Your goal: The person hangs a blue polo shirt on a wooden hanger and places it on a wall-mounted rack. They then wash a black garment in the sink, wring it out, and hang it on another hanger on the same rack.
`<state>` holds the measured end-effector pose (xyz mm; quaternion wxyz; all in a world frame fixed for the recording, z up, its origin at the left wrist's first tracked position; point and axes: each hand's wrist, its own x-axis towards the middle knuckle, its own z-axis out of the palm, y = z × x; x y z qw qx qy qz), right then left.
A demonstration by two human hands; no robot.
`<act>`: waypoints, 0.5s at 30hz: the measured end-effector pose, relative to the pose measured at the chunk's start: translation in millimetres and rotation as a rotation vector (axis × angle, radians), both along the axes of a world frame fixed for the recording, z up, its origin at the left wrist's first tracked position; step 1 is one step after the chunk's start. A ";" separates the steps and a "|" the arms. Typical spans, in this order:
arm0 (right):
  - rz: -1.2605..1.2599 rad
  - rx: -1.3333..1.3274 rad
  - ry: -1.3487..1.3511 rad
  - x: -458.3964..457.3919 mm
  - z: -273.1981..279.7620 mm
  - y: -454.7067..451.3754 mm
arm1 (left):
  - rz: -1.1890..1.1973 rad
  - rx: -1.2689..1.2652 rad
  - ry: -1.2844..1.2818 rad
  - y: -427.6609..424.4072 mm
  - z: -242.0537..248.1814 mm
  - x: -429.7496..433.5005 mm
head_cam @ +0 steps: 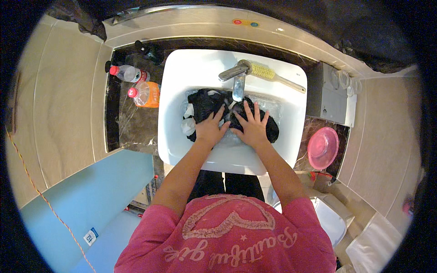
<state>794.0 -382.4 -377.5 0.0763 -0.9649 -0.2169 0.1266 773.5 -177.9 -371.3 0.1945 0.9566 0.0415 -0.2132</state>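
A white washbasin (230,163) holds water and a bundle of wet black cloth (206,104) with some white parts. My left hand (211,129) lies flat on the left part of the cloth, fingers spread. On the right part rests my right hand (252,127), its fingers also apart and pressed on the fabric. Both thumbs point inward, near each other. Above the hands a metal faucet (235,71) reaches over the basin, with water running down from it between the hands. A yellow-bristled scrub brush (264,71) lies on the basin's back ledge, beside the faucet.
On the dark stone counter (135,131) at left stand a red-capped clear bottle (131,73), a bottle with orange liquid (146,94) and a dark bottle (153,54). At right are a grey box (333,99), clear cups (343,80) and a pink plastic basin (323,147).
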 end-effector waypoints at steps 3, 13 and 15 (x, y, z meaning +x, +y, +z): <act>0.079 0.052 0.084 4.0 -5.4 -7.2 | -0.075 0.002 -0.023 1.9 -9.5 7.8; 0.135 0.021 0.140 11.7 -37.8 -6.7 | -0.038 -0.385 0.309 8.9 -36.0 43.1; 0.179 -0.121 0.247 20.9 -36.6 -6.4 | -0.118 -0.341 0.321 4.8 -44.3 54.0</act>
